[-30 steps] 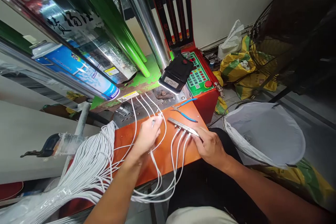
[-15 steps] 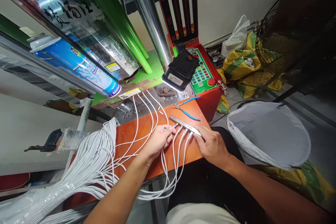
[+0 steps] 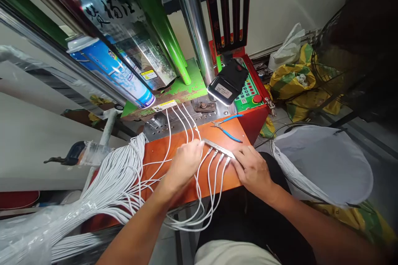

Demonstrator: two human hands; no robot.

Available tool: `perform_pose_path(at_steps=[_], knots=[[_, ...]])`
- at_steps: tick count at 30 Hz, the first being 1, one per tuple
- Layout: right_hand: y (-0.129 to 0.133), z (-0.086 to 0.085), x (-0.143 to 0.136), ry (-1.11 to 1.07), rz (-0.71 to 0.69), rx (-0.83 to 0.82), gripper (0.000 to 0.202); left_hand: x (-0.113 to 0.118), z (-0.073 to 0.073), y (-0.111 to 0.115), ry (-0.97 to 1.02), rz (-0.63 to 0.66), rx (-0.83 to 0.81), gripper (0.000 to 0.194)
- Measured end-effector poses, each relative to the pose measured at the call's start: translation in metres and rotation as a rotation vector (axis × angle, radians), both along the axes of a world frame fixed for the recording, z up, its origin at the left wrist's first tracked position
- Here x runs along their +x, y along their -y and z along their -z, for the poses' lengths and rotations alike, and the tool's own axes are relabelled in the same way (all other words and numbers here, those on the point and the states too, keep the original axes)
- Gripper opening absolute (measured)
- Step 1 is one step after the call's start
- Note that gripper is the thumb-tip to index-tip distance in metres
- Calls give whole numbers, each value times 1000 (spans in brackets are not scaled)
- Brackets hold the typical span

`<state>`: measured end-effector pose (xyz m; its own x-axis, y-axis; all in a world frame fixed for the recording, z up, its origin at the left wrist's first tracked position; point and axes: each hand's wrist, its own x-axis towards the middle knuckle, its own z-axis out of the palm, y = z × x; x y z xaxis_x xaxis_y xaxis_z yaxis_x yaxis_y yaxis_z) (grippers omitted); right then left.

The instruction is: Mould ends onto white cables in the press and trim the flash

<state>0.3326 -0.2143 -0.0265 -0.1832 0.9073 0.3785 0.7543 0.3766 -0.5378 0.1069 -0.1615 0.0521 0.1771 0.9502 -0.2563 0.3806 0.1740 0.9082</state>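
A narrow metal bar [image 3: 219,149] lies over the orange tabletop [image 3: 183,192], with several white cables [image 3: 210,174] joined to its near side by small connectors. My right hand [image 3: 253,169] is closed on the bar's right end. At the bar's left end is my left hand [image 3: 187,159], its fingers pressed together and slightly blurred; what they hold is hidden. Blue-handled pliers [image 3: 228,130] lie open just beyond the bar.
A thick bundle of white cables [image 3: 118,178] lies at left. Behind the tabletop stands a green machine [image 3: 194,78] with a spray can [image 3: 112,72], a black lamp [image 3: 228,83] and a red control box [image 3: 258,116]. A white-lined basket [image 3: 323,165] stands at right.
The whole view has shifted, with the scene sliding right. My left hand has turned over, its knuckles now upward, and moved up to the bar's left end. My right hand stays on the bar.
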Motion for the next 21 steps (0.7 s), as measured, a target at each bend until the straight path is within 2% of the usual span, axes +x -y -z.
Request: perform_pose_path(at_steps=[1,2,3,4,6,7,8,9,10,12,15,18,21], knots=[[1,0,-1,23,-9,-5,22,0,-14,12,19,15,-16,34],[1,0,0,27,-31,-23,22,1,-27,26,83,98,-107,40],[-1,-1,2,9,-59,-49,22,3,-39,41,170,265,-251,45],[-4,-3,4,-28,-90,-69,21,5,-47,55,237,451,-317,45],[-21,-11,7,-106,-161,-78,20,10,-55,72,237,686,-209,48],[-34,-16,6,-114,-194,-67,20,11,-54,73,224,715,-139,48],[-51,-22,3,-75,-222,-56,21,10,-50,69,193,682,-62,43],[-71,-29,-3,1,-251,-52,22,6,-44,59,151,595,5,35],[-92,-35,-12,98,-274,-56,23,1,-37,45,98,465,69,28],[-133,-45,-37,273,-320,-93,27,-18,-21,13,-46,157,222,26],[-180,-49,-77,381,-401,-137,27,-55,0,-29,-171,-222,468,23],[-201,-45,-103,457,-442,-197,16,-88,16,-51,-244,-406,607,24],[-206,-44,-113,520,-427,-271,16,-96,29,-66,-179,-486,572,35]])
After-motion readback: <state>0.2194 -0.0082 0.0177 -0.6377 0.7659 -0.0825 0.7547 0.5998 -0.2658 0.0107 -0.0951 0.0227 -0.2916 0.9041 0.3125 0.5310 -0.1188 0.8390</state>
